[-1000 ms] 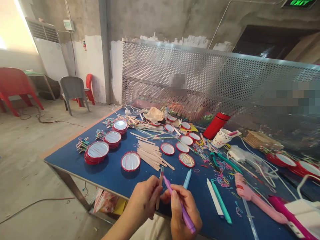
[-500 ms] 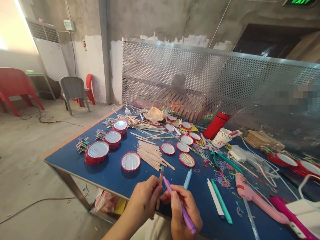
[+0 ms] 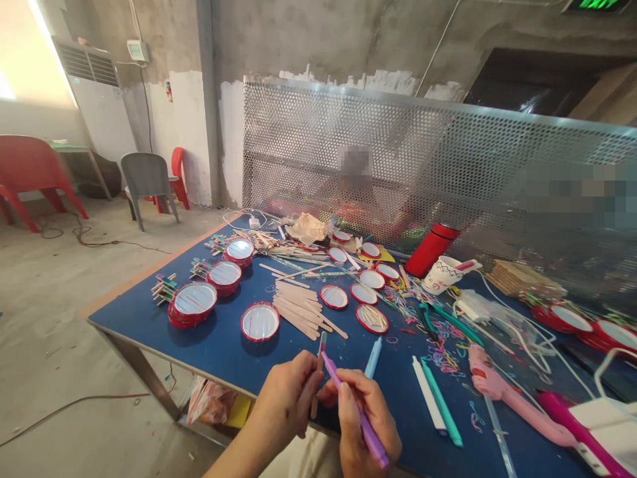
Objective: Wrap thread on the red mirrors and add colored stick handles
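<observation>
Fingers of the left hand [image 3: 291,392] pinch a likely light, stiff wooden stick [image 3: 320,362], best held mid-length; the right hand's [image 3: 361,411] clamp a purple marker [image 3: 372,441].

Left hand [image 3: 293,392] pinching, thumb against fingers, forearm angled up from bottom edge. Right hand [image 3: 367,418] just beside it, fingers curled in writing grip, knuckles bent.

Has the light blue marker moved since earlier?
No. The light blue marker lies where it did, nearer you than the red-rimmed disc holding short sticks.
</observation>
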Action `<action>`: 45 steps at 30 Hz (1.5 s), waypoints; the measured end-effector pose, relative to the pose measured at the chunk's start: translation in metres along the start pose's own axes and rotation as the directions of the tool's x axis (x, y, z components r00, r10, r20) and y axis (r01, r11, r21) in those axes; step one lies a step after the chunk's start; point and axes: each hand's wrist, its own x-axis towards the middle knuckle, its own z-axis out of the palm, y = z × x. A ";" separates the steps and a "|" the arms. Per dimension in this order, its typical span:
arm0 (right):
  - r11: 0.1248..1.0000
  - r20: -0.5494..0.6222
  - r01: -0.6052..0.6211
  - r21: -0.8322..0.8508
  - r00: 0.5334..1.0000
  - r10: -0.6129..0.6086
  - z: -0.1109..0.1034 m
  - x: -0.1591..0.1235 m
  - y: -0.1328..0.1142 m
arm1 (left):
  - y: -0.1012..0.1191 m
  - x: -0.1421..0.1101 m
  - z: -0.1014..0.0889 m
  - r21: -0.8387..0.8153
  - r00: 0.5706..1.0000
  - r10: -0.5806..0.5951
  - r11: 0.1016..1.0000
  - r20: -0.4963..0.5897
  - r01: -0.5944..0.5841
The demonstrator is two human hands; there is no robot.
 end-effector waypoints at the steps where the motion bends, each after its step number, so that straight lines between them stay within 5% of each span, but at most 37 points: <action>1: 1.000 -0.012 -0.001 -0.007 1.000 0.001 0.000 0.000 0.000 | -0.001 0.000 0.000 0.011 1.000 0.004 1.000 -0.006 -0.004; 5: 1.000 -0.052 -0.016 0.014 0.998 0.016 0.000 0.001 0.002 | -0.003 -0.001 0.000 0.019 1.000 0.008 1.000 -0.001 -0.008; 10: 0.998 0.036 0.065 0.009 0.997 -0.065 -0.005 0.005 0.008 | -0.001 0.000 -0.001 0.037 1.000 0.025 0.999 -0.007 -0.025; 20: 0.999 -0.037 0.028 0.031 0.999 -0.027 -0.003 0.004 0.005 | 0.000 0.000 -0.001 0.018 1.000 0.016 1.000 0.010 -0.017; 24: 0.992 0.076 0.119 0.029 0.990 -0.121 -0.006 0.007 0.009 | 0.001 0.000 -0.001 0.007 1.000 0.015 1.000 0.012 -0.015; 33: 0.979 0.129 0.204 0.025 0.970 -0.205 -0.012 0.009 0.023 | -0.003 0.000 0.000 0.037 1.000 0.019 0.999 0.003 -0.019; 39: 0.983 0.128 0.175 0.050 0.975 -0.180 -0.010 0.009 0.016 | -0.003 -0.001 0.000 0.023 1.000 0.029 0.999 0.006 -0.030; 45: 0.998 0.009 0.013 0.058 1.000 -0.014 -0.002 0.001 0.003 | -0.001 -0.001 0.000 0.025 1.000 0.014 1.000 0.008 -0.014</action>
